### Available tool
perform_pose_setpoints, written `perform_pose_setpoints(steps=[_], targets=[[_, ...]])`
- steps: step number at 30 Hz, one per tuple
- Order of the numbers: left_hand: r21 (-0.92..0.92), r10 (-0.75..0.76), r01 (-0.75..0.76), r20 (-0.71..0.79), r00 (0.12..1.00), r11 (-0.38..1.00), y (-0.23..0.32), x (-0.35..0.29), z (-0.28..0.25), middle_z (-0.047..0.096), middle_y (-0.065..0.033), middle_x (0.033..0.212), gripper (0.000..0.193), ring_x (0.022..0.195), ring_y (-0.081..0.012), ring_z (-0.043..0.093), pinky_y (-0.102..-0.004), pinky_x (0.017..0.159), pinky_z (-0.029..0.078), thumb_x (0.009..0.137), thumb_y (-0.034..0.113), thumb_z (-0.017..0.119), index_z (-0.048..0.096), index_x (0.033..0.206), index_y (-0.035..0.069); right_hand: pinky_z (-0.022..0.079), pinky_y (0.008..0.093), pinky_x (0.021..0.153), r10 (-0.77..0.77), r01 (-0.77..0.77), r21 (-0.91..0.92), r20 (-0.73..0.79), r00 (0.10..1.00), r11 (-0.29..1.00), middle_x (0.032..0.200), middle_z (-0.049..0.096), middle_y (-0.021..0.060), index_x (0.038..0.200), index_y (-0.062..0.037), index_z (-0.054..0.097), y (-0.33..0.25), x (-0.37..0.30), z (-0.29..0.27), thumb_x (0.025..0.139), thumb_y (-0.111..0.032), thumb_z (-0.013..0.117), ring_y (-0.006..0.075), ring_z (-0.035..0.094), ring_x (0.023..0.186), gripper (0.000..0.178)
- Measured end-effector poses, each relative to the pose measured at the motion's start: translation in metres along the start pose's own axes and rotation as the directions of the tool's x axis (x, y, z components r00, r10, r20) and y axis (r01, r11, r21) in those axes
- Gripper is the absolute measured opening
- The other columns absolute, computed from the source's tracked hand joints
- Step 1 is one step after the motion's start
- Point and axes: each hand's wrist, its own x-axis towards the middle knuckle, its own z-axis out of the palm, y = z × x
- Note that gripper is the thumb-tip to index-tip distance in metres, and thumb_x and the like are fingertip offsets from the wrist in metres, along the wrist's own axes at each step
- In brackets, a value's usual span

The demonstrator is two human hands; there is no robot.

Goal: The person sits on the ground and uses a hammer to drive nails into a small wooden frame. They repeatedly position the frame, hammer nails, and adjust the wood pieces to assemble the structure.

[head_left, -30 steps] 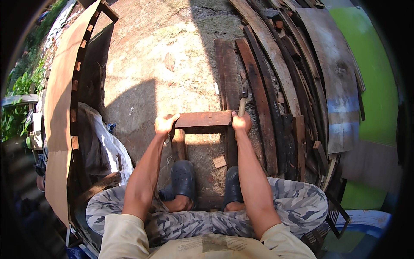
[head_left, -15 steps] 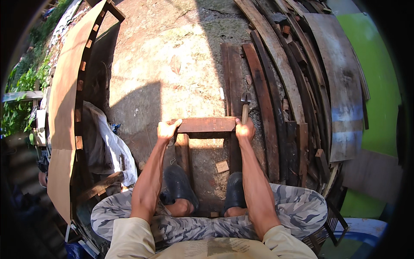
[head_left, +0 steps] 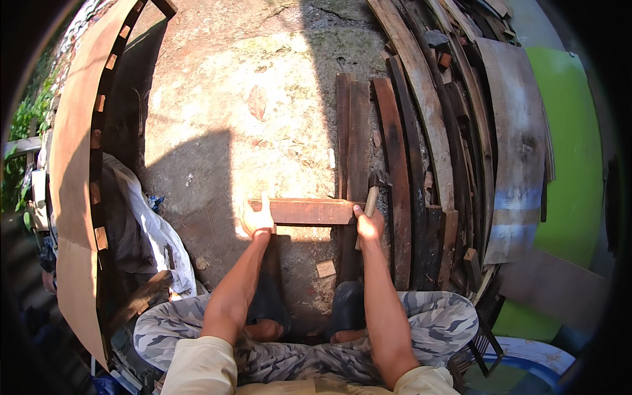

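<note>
A short reddish-brown wooden board (head_left: 309, 211) lies crosswise in front of me, over two lengths of wood that run away from my feet. My left hand (head_left: 258, 218) grips its left end, with the thumb up along the near face. The fingers behind that end are partly hidden. At the other end, my right hand (head_left: 370, 224) is closed round the wooden handle of a hammer (head_left: 372, 199), its dark head pointing away from me. The right thumb also presses against the board's right end.
Long dark planks (head_left: 395, 151) and stacked timber stretch along the right, beside a grey sheet (head_left: 517, 145) and a green panel (head_left: 559, 138). A long plywood piece with small blocks (head_left: 74, 171) stands at left, near white cloth (head_left: 155, 230). A small wood block (head_left: 325, 268) lies between my feet.
The board has moved slightly down in the picture, toward me. My left hand has shifted its grip, its thumb now raised. The hammer in my right hand has turned slightly.
</note>
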Motion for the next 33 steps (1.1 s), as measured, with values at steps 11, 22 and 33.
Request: perform_pose_setpoints(steps=[11,22,33], targets=[[-0.244,0.024,-0.03,-0.027,0.999,0.969,-0.024,0.004,0.017,0.063,-0.0182,0.098,0.04,0.089,-0.0362,0.061,-0.0444,0.081,0.049,0.086,0.039,0.067,0.063,0.098,0.001,0.047,0.0386,0.079,-0.008,0.004,-0.023,-0.172,0.985,1.0,0.092,0.066,0.0143,0.106,0.0005,0.062,-0.007,-0.026,0.017,0.086,-0.024,0.076,0.0261,0.06,0.083,0.035],[-0.186,0.096,-0.089,0.029,0.995,0.979,-0.017,0.015,-0.001,0.058,-0.0172,0.096,0.036,0.096,-0.038,0.056,-0.0471,0.084,0.044,0.085,0.033,0.068,0.063,0.096,-0.001,0.048,0.0397,0.083,-0.153,0.135,-0.154,-0.112,0.982,0.979,0.096,0.068,0.0156,0.112,-0.0001,0.062,-0.008,-0.015,0.013,0.088,-0.031,0.074,0.0302,0.063,0.087,0.041],[0.068,-0.208,0.201,0.488,0.848,0.977,0.027,0.035,-0.06,0.07,-0.0274,0.101,0.042,0.099,-0.0446,0.065,-0.0478,0.085,0.05,0.086,0.037,0.065,0.071,0.1,-0.003,0.049,0.0381,0.088,-0.068,0.07,-0.21,0.015,0.998,0.975,0.103,0.071,0.0179,0.118,-0.0034,0.066,0.004,-0.003,-0.008,0.086,-0.041,0.074,0.0286,0.066,0.097,0.05]])
